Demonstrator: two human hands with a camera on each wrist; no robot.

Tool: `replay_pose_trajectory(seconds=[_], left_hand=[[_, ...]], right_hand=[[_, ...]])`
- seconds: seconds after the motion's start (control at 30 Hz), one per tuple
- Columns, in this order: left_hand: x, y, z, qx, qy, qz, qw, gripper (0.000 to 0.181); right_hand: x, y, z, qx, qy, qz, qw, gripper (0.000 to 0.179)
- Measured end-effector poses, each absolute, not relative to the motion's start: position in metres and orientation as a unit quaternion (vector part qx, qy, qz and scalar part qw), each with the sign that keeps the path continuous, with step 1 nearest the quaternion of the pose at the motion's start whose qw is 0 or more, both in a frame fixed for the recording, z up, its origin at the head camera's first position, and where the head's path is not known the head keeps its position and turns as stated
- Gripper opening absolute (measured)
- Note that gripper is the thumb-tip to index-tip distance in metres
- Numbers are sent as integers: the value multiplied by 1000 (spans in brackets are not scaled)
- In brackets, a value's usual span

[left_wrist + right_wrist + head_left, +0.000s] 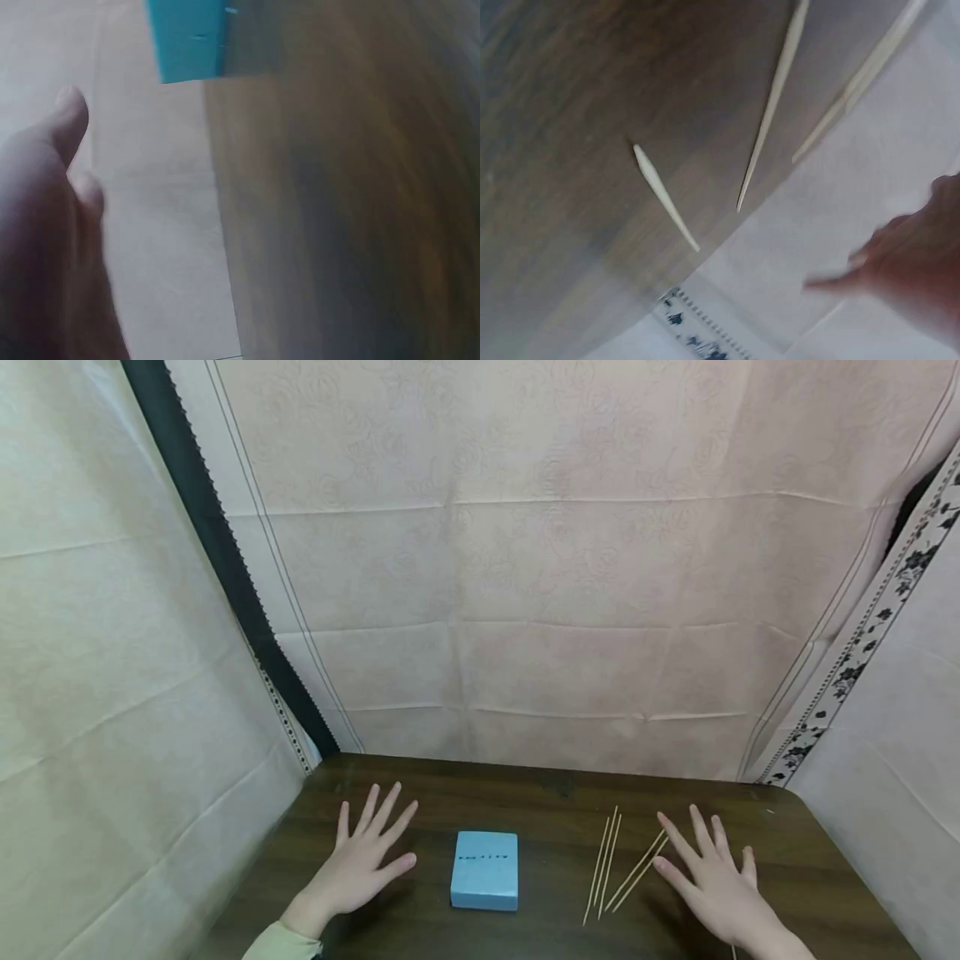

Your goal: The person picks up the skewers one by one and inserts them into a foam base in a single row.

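My left hand (356, 864) is spread with straight fingers at the left of the dark table, holding nothing. To its right lies a light-blue box (484, 870) with a row of small dark letters on top. Several thin pointed wooden sticks (609, 864) lie to the right of the box, some near upright in view and a pair (637, 870) slanting towards my right hand (716, 885). That hand is spread too, its index finger and thumb close beside the slanting pair. In the right wrist view a separate stick (664, 195) lies on the wood.
A dark brown wooden table (555, 810) with rounded far corners carries everything. Pale cloth (562, 610) hangs behind it and on both sides, with a black strip (232, 568) at the left and a flower-patterned border (862, 643) at the right.
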State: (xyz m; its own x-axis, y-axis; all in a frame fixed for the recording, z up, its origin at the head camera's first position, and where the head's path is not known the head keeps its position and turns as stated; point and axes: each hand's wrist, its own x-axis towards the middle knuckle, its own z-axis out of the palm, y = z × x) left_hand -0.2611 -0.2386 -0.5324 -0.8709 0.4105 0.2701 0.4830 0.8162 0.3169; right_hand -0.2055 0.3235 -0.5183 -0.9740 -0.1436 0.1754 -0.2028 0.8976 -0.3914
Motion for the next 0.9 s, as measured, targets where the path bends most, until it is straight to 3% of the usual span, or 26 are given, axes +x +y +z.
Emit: replay_pose_trajectory(seconds=[0.17,0.33,0.4,0.53,0.6,0.7,0.9], left_hand=[[-266,-228,-524,-195,-909,-359,85,75],[-268,-209,-523,-207,-872,-442,43,68],[-268,-201,-523,-215,-863,-457,15,68],[-268,-191,-526,-227,-852,-472,-22,68],[-268,-188,-529,-228,-849,-476,-31,68],[-269,-188,-533,-235,-849,-472,-40,69],[-271,-191,-538,-245,-850,-460,-75,73]], right_hand=[[-206,342,-502,107,-936,316,110,72],[-201,372,-495,27,-924,360,124,67],[-197,386,-496,-4,-902,419,105,66],[-188,412,-503,-47,-802,593,53,37],[-186,420,-507,-67,-759,648,26,33],[-185,428,-513,-80,-741,667,-3,38],[-191,434,-518,-90,-784,611,-59,30]])
